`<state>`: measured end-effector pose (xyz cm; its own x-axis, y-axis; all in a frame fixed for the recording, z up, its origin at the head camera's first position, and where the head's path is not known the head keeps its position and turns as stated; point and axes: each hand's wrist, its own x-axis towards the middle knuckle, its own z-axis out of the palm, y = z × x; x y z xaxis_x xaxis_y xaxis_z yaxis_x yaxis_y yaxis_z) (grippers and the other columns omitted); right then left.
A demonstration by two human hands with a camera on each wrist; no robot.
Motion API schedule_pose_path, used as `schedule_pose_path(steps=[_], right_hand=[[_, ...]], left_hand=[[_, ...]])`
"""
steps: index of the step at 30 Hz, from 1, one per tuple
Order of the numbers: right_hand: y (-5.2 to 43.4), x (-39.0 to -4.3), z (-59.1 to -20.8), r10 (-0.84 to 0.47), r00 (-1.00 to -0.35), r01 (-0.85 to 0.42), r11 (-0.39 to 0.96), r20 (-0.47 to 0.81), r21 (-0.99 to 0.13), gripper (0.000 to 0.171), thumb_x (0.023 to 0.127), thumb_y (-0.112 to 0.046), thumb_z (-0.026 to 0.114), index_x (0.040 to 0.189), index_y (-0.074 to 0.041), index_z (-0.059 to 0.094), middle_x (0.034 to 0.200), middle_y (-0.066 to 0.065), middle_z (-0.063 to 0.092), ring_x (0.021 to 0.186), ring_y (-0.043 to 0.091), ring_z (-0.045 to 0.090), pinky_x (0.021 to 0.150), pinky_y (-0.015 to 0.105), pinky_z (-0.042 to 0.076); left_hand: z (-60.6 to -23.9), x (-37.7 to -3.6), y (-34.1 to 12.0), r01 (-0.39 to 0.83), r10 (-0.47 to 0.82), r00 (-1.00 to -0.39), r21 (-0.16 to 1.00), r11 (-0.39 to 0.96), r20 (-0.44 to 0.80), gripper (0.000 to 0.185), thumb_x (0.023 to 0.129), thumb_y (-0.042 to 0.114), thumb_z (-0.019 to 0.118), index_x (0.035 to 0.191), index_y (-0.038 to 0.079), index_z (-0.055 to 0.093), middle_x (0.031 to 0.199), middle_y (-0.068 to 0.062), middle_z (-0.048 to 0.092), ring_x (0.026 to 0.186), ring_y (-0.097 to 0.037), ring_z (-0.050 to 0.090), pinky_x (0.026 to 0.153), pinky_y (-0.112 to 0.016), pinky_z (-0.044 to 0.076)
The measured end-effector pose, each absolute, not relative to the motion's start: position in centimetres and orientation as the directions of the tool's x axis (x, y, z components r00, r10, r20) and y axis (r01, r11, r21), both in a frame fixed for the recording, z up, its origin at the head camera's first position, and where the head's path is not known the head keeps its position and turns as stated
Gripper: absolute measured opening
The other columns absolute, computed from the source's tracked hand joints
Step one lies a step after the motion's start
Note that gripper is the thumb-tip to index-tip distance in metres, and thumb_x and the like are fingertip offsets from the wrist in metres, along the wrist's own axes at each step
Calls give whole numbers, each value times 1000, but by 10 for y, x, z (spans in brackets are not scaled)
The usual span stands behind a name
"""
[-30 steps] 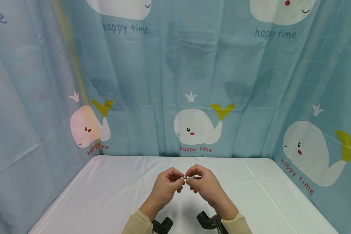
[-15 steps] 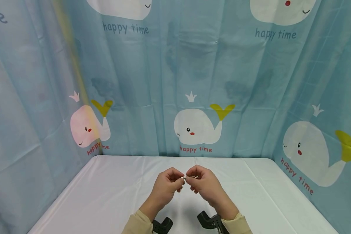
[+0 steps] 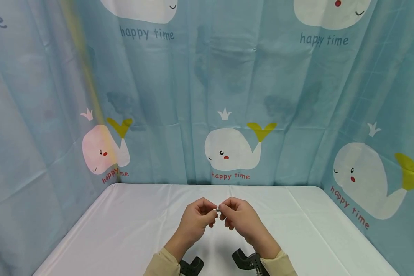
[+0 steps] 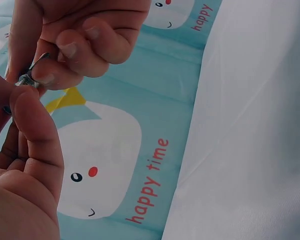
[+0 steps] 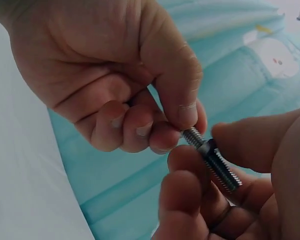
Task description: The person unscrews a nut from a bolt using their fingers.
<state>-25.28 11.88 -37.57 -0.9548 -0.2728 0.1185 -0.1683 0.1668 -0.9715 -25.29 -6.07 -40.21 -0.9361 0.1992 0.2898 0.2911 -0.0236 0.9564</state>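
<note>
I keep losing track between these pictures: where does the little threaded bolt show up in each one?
Head view: the bolt is a tiny sliver low in the centre, between both hands.
Left wrist view: top left, only its end shows between fingertips.
Right wrist view: centre right, bolt with nut.
Shared landmark: whale curtain.
</note>
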Motion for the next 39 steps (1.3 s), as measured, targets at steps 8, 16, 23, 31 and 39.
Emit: schedule_pose_path(steps=[8, 16, 23, 31, 39], right_hand=[[118, -253, -374, -278, -948, -205, 171, 153, -964, 10, 88, -6, 69, 98, -4, 65, 91, 12, 62, 68, 24, 59, 56, 32, 49], [118, -252, -372, -221, -963, -177, 85, 154, -981, 15, 93, -14, 65, 99, 0, 68, 96, 15, 64, 68, 24, 60, 58, 30, 50], [118, -253, -377, -300, -948, -149, 132, 104, -980, 30, 100, -30, 61, 97, -1, 68, 76, 12, 65, 58, 19, 55, 52, 29, 48], [118, -254, -377, -269, -947, -229, 185, 175, -956, 16, 93, -18, 69, 104, -7, 73, 88, 10, 66, 65, 24, 59, 56, 32, 50], [120, -251, -372, -256, -953, -199, 122, 163, -972, 14, 88, -9, 71, 100, -2, 75, 94, 13, 64, 68, 24, 57, 60, 32, 49]], left_hand=[[-403, -253, -61, 295, 191, -936, 955, -26, 295, 9, 92, 4, 66, 100, 2, 67, 85, -9, 65, 68, -20, 59, 64, -31, 54], [-401, -252, -61, 291, 192, -937, 956, -41, 293, 9, 92, 3, 66, 101, 0, 66, 87, -12, 67, 68, -20, 59, 64, -31, 54], [-401, -252, -61, 293, 191, -935, 955, -49, 297, 9, 91, 1, 65, 101, 1, 67, 87, -11, 67, 68, -20, 59, 64, -31, 54], [-402, -253, -62, 303, 199, -932, 952, -28, 303, 7, 92, 5, 67, 99, 2, 67, 88, -13, 67, 69, -21, 59, 65, -32, 54], [-402, -253, -63, 292, 190, -937, 956, -38, 294, 8, 94, 5, 66, 101, 2, 66, 88, -11, 67, 70, -22, 60, 65, -32, 54]])
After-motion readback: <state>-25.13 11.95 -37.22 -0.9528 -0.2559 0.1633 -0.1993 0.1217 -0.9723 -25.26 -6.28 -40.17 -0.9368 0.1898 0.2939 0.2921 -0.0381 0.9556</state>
